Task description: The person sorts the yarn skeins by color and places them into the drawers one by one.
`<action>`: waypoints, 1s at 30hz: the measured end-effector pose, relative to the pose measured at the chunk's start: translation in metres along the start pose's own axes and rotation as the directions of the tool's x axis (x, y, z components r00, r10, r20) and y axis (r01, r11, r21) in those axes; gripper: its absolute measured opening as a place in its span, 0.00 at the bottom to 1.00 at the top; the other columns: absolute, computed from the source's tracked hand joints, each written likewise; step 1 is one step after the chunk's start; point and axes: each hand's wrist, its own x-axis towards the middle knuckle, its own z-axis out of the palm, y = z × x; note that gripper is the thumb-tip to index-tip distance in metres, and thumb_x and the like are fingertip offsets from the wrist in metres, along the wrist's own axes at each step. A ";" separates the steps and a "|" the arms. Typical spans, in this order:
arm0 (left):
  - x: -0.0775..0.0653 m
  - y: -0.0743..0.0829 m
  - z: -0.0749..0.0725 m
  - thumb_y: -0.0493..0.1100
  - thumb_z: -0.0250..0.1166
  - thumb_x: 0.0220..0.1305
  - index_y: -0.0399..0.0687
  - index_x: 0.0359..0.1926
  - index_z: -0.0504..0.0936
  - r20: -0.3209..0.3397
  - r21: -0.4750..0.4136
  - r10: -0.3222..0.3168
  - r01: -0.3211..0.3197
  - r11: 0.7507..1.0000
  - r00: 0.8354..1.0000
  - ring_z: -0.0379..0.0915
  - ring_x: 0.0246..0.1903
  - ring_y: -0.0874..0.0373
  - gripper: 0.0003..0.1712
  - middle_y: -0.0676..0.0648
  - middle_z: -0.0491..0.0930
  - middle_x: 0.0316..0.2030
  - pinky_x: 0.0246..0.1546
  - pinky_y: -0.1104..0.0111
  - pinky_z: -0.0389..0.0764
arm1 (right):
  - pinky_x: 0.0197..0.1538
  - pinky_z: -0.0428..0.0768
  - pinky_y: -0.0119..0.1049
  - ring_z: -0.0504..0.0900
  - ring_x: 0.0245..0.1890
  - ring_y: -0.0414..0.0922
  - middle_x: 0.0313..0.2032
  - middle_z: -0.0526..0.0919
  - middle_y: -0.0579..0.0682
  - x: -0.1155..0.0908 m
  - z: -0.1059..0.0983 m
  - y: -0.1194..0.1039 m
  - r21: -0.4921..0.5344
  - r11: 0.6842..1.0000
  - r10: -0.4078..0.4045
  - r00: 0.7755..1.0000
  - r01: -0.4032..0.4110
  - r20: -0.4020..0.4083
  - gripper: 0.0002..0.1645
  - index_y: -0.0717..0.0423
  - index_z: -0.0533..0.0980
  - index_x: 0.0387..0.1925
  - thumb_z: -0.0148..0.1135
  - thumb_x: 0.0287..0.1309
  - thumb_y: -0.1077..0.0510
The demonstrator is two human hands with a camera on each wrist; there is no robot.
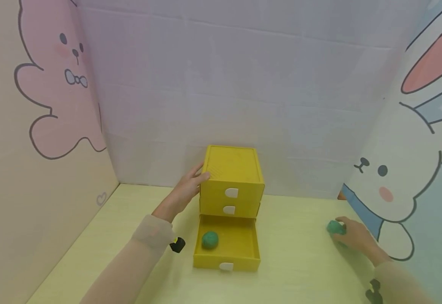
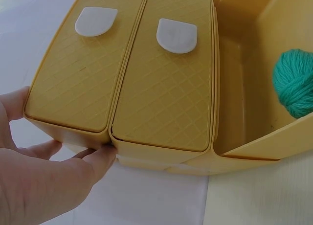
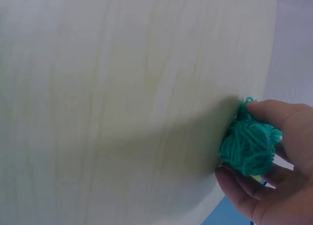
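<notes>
In the head view, my left hand (image 1: pixel 184 190) lies against the left side of a yellow drawer unit (image 1: pixel 234 162), one digit on its top edge. The left wrist view shows fingers (image 2: pixel 100 161) touching that side beside the upper two drawers, which are closed. The bottom drawer (image 1: pixel 240 240) is pulled out, with a green yarn ball (image 1: pixel 210 240) inside at the left. Far to the right, my right hand (image 1: pixel 355 236) grips another green yarn ball (image 3: pixel 249 146) between thumb and fingers, close to the tabletop.
Pale yellow tabletop (image 1: pixel 293 236) extends around the unit. A whitish wall sheet (image 1: pixel 300 105) hangs behind it. Side panels carry a pink bear picture (image 1: pixel 59 105) and a white rabbit picture (image 1: pixel 403 177); the rabbit panel stands close to the right hand.
</notes>
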 end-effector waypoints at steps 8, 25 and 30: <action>0.002 0.002 0.001 0.56 0.58 0.81 0.67 0.86 0.48 -0.002 0.000 0.000 0.000 1.000 1.000 0.47 0.83 0.48 0.42 0.48 0.52 0.84 0.81 0.46 0.54 | 0.42 0.84 0.64 0.86 0.38 0.67 0.38 0.86 0.69 0.000 0.003 -0.007 0.010 0.999 -0.035 0.999 0.035 -0.037 0.28 0.74 0.79 0.52 0.78 0.53 0.61; 0.002 0.001 -0.001 0.55 0.58 0.82 0.63 0.87 0.47 0.011 -0.023 0.015 -0.015 1.000 1.000 0.48 0.83 0.45 0.43 0.46 0.51 0.84 0.81 0.45 0.53 | 0.44 0.88 0.58 0.89 0.44 0.60 0.44 0.90 0.60 0.004 -0.022 -0.127 0.134 0.942 -0.308 0.951 0.308 -0.026 0.26 0.63 0.82 0.55 0.80 0.54 0.65; 0.001 0.000 0.000 0.55 0.57 0.82 0.62 0.87 0.47 0.014 -0.024 0.017 -0.016 1.000 1.000 0.47 0.83 0.45 0.42 0.46 0.49 0.84 0.81 0.45 0.53 | 0.44 0.88 0.47 0.88 0.43 0.51 0.45 0.90 0.52 0.006 -0.025 -0.169 0.166 0.913 -0.377 0.926 0.373 -0.010 0.25 0.61 0.82 0.57 0.78 0.57 0.64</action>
